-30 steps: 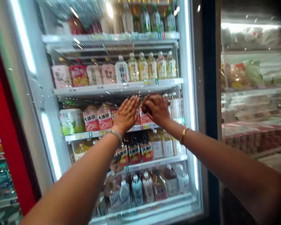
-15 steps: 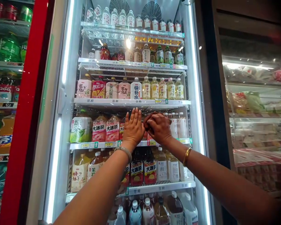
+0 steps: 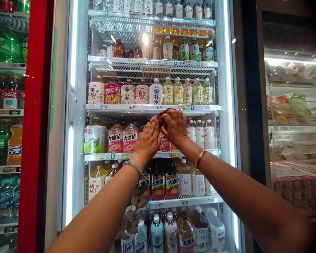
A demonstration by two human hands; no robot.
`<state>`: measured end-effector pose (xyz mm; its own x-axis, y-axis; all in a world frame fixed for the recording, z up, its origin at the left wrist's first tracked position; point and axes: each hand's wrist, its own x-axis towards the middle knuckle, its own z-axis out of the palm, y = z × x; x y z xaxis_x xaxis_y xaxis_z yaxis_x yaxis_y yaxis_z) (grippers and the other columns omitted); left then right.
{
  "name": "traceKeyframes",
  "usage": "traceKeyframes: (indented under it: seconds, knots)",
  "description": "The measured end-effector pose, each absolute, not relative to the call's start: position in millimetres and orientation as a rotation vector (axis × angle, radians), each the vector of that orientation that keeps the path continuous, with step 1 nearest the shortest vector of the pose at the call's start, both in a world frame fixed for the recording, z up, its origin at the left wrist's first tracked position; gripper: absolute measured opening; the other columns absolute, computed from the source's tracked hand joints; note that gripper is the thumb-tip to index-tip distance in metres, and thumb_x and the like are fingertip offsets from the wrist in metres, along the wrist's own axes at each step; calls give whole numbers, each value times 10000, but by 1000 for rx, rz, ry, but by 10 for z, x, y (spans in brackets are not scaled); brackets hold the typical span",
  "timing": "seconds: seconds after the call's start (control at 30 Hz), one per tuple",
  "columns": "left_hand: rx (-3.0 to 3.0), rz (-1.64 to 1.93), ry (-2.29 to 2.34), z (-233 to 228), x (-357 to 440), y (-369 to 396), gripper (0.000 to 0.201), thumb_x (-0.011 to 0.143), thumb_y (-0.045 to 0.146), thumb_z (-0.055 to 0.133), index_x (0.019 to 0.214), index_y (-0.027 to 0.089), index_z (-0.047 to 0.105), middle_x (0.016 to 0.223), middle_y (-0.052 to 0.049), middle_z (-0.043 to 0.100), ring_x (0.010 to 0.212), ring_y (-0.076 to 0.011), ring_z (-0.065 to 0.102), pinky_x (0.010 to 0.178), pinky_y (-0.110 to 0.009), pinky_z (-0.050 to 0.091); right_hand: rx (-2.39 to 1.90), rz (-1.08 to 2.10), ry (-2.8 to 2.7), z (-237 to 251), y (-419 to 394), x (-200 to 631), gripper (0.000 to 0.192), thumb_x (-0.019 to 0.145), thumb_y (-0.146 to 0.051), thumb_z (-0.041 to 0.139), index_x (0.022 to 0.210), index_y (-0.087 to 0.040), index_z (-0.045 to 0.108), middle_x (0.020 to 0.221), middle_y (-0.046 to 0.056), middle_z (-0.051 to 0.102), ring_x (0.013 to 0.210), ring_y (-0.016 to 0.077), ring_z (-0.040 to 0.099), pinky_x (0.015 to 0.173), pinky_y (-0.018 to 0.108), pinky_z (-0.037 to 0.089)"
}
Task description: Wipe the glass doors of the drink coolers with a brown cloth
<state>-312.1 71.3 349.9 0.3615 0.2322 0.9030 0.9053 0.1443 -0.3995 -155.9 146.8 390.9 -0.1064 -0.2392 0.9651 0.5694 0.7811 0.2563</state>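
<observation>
We see green bottles (image 3: 7, 47) in the red cooler (image 3: 35, 123) at left. Packaged goods (image 3: 289, 107) fill the case at right.

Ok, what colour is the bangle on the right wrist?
Gold; the bangle shows best in the head view, just behind the right hand.

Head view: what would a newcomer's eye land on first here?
Two bare arms reach up to the glass-fronted drinks cooler: the left hand lies flat with fingers together, and the right hand is curled beside it, both in front of the third shelf from the top. Rows of pink-labelled bottles stand left of the hands.
</observation>
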Motion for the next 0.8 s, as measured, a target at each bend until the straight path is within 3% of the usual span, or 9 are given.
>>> traceKeyframes:
  seconds: [0.13, 0.2, 0.3, 0.4, 0.5, 0.67, 0.8]
  knots:
    - [-1306, -687, -1153, 3267, -3263, 557, 780, 1011, 257, 455, 1675, 72, 91, 1717, -200, 199, 1628, -281, 139, 1335, -528, 243, 21, -1004, -1754, 3734, 1583, -1316, 220, 976, -398, 604, 1161, -307, 681, 1334, 71, 635, 1293, 299, 449, 981, 456, 358]
    - [-1297, -664, -1139, 3218, -3322, 480, 769, 1024, 253, 440, 1683, 124, 66, 1715, -162, 239, 1621, -258, 188, 1335, -498, 257, 140, -1101, -1819, 3800, 1690, -1181, 182, 982, -402, 603, 1118, -324, 695, 1298, 46, 649, 1270, 282, 464, 970, 442, 364]
    - [-1311, -643, -1128, 3305, -3429, 380, 760, 1033, 252, 425, 1686, 182, 44, 1711, -106, 281, 1610, -220, 242, 1345, -449, 243, -33, -965, -1763, 4042, 1668, -1262, 229, 937, -391, 649, 1143, -301, 693, 1264, 79, 639, 1203, 317, 473, 937, 467, 383]
    - [-1246, -682, -1160, 3464, -3576, 284, 772, 1028, 248, 427, 1685, 195, 25, 1718, -101, 265, 1615, -239, 231, 1362, -507, 160, -248, -753, -1607, 4152, 1425, -1632, 305, 884, -371, 693, 1167, -258, 677, 1270, 130, 615, 1185, 361, 448, 924, 507, 387]
    - [-1225, -680, -1200, 3517, -3738, 170, 780, 1025, 263, 435, 1686, 173, 31, 1720, -123, 249, 1623, -263, 198, 1359, -560, 115, -144, -871, -1698, 4007, 1236, -1867, 250, 946, -380, 621, 1164, -270, 672, 1313, 120, 616, 1224, 347, 434, 934, 501, 365]
    - [-1303, -568, -1228, 3406, -3926, -9, 782, 1020, 280, 439, 1689, 186, 45, 1736, -100, 197, 1631, -239, 152, 1362, -535, 90, 225, -1202, -1943, 3957, 1368, -1652, 244, 1015, -427, 527, 1206, -349, 656, 1371, 28, 624, 1277, 291, 445, 985, 466, 353]
    - [-1319, -546, -1242, 3418, -3958, -45, 776, 1015, 285, 442, 1689, 179, 70, 1739, -100, 185, 1635, -230, 119, 1363, -529, 77, -97, -966, -1790, 4242, 1279, -1820, 284, 963, -443, 609, 1192, -286, 665, 1328, 86, 633, 1214, 337, 466, 942, 491, 375]
